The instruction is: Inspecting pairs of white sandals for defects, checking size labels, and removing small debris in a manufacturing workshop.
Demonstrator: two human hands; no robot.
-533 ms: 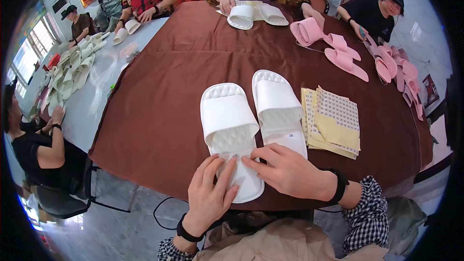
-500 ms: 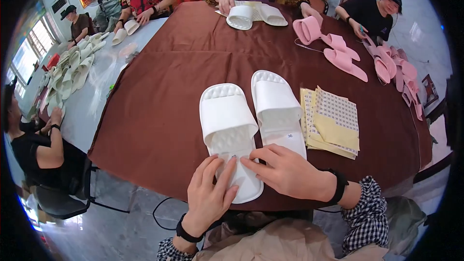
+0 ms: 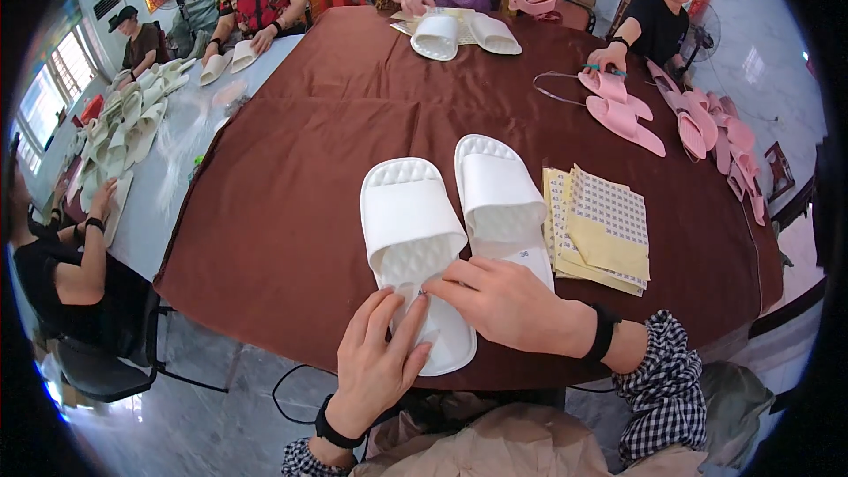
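A pair of white slippers lies on the brown cloth in front of me, toes pointing away. My left hand [image 3: 382,358] rests on the heel of the left slipper [image 3: 402,216], fingers stretched and apart, with the index fingertip at a small printed sticker [image 3: 421,292]. From the other side, my right hand [image 3: 508,305] reaches across with bent fingers, its fingertips pinched at that sticker's edge. The fingertips partly cover the sticker. A similar small sticker [image 3: 524,254] is on the insole of the right slipper [image 3: 502,190], beside my right hand.
Yellow-backed sticker sheets [image 3: 605,230] are stacked right of the slippers. Pink slippers [image 3: 623,124] lie at the far right, where a co-worker's hand [image 3: 608,57] touches them. Another white pair [image 3: 437,37] lies across the table. Pale slippers [image 3: 132,119] are heaped on the left table.
My right hand's fingertips have moved slightly left and up, closer to the left index finger at the sticker. Across the table, pink slippers have been lifted away; the right co-worker now reaches to another pink pair.
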